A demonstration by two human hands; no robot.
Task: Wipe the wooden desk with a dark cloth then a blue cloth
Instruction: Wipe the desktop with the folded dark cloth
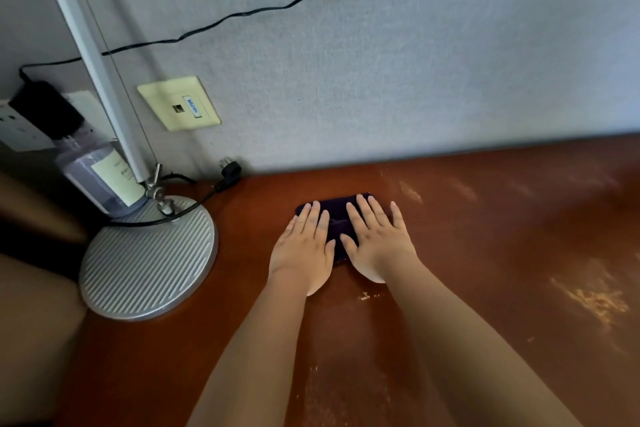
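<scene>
The step in hand appears to be the first pass: wiping the reddish-brown wooden desk (pixel 485 253) with the dark, folded cloth (pixel 341 204). The cloth lies flat on the desk near the back edge, just in front of the grey fabric-covered wall panel (pixel 381 62), and is largely covered by both hands. To do this step well, keep even downward pressure through both palms so the cloth stays flat and does not bunch, and work in overlapping strokes toward the pale, worn streaks visible to the right and toward the near edge. Steer clear of the round, ribbed silver lamp base (pixel 149 260) and the black power cord (pixel 194 208) lying to the left — the cloth could snag the cord. The left hand (pixel 304 246) and right hand (pixel 377 239) lie side by side, palms down, thumbs nearly touching. The fingers of both hands are straight and slightly spread, pressing on the cloth rather than curling round it. Both forearms extend forward from the near edge, roughly parallel. No blue cloth is in view — judged from this, the second pass has not begun.
</scene>
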